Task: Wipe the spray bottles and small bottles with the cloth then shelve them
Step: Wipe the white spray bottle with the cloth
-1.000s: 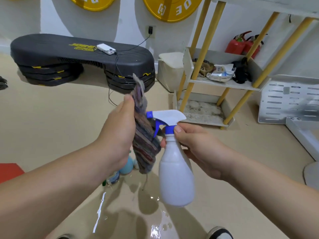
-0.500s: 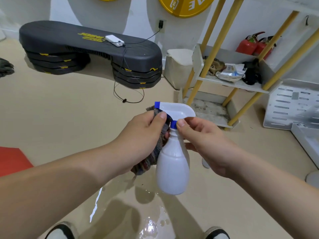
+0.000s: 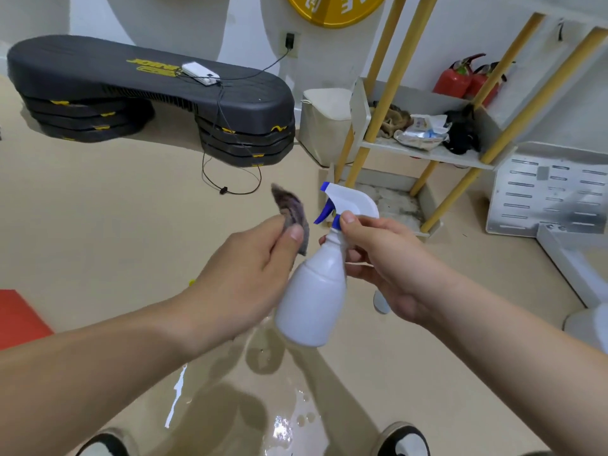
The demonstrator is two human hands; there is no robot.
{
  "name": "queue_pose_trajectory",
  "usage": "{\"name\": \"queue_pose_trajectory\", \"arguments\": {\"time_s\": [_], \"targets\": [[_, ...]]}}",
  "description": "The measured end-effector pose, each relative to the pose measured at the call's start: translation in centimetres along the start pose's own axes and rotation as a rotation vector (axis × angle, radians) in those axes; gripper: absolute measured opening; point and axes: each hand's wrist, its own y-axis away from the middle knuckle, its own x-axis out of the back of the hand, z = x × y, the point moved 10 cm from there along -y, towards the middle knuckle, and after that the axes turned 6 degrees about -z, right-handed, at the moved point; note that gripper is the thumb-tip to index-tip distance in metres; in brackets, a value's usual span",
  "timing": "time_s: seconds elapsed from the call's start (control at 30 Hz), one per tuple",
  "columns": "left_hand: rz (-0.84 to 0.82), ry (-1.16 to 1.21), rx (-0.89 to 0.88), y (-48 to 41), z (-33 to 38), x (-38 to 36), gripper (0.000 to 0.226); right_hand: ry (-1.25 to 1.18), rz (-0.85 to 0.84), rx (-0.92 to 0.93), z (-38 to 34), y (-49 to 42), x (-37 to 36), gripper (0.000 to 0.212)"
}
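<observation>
My right hand (image 3: 385,261) grips a white spray bottle (image 3: 312,301) by its neck, just under the blue-and-white trigger head (image 3: 345,202). The bottle hangs tilted, base toward me, above the floor. My left hand (image 3: 250,278) holds a striped, dark cloth (image 3: 292,212) bunched in its fingers, right beside the bottle's shoulder. One corner of the cloth sticks up above my fingers. The white shelf with yellow posts (image 3: 424,153) stands at the back right.
A black stack of aerobic steps (image 3: 148,93) with a charging white device and cable lies at the back left. The shelf holds rags and packets; red extinguishers (image 3: 460,77) stand behind. Wet patches shine on the beige floor (image 3: 279,422) by my shoes. A red mat (image 3: 16,317) is at left.
The cloth hung long from my left hand, then was pressed against the bottle's neck; now it is bunched beside the shoulder. The bottle has tilted more, base toward me.
</observation>
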Motion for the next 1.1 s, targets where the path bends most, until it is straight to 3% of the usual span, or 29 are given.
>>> {"name": "queue_pose_trajectory", "arguments": {"time_s": [0.13,0.2,0.33,0.4,0.5,0.67,0.8,0.93,1.03,1.1], "targets": [[-0.225,-0.154,-0.331,2.0,4.0,-4.2,0.043,-0.062,-0.001,0.003,-0.1,-0.1,-0.5,0.027],[-0.2,-0.054,-0.283,1.3,3.0,-4.1,0.044,-0.08,0.029,-0.004,0.1,-0.3,-0.3,0.034],[0.032,0.153,-0.07,-0.5,-0.4,-1.4,0.026,-0.033,0.045,-0.019,0.1,0.0,-0.5,0.03],[0.033,0.217,0.047,-0.9,-1.9,-1.3,0.027,0.0,0.017,-0.015,0.0,0.0,-0.9,0.029],[-0.022,0.204,0.003,-1.0,-1.2,-1.6,0.001,0.025,0.017,-0.015,0.1,0.1,-0.7,0.033],[0.052,-0.155,-0.207,-0.9,1.6,0.5,0.007,0.063,0.082,-0.002,0.3,-0.6,0.0,0.03],[0.043,-0.176,-0.234,-0.5,3.3,1.8,0.012,0.053,0.196,0.016,0.5,-0.9,2.0,0.025],[0.154,-0.12,-0.066,-1.2,1.6,3.5,0.019,0.046,0.258,0.017,0.3,-0.7,3.1,0.021],[0.294,-0.022,0.129,-1.3,-0.5,4.5,0.022,0.05,0.211,0.012,0.1,-0.4,2.8,0.022],[0.358,0.022,0.152,-1.0,-0.4,4.7,0.023,0.034,0.162,0.003,0.1,-0.3,2.2,0.023]]}}
